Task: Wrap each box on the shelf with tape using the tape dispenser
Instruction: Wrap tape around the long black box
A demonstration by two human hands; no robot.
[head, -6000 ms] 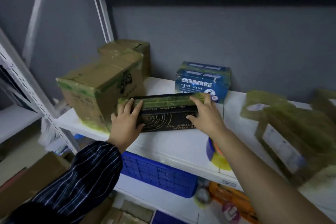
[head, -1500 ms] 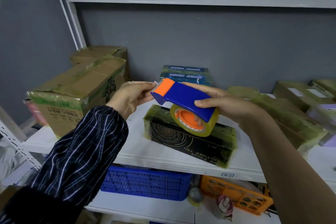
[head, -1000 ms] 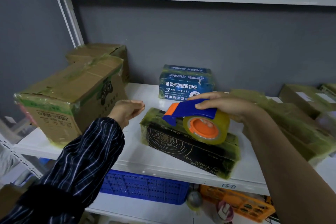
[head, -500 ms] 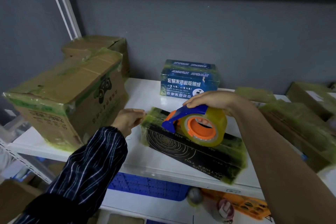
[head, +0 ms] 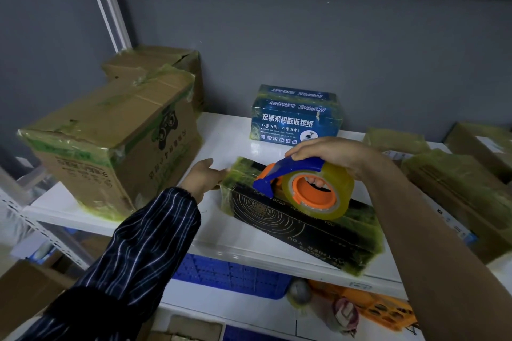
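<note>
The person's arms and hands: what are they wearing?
A long dark sleeve with thin pale crossing stripes covers the left arm to the wrist. The right forearm has no sleeve. The left hand and the right hand are ungloved.

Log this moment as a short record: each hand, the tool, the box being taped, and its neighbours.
right hand: grips the tape dispenser from above
tape dispenser: blue and orange, roll set against the black box's top
left hand: fingers straight, touching the black box's left end
black box: lies angled on the white shelf, sheathed in yellowish tape
neighbours: blue box behind, large cardboard box to the left
</note>
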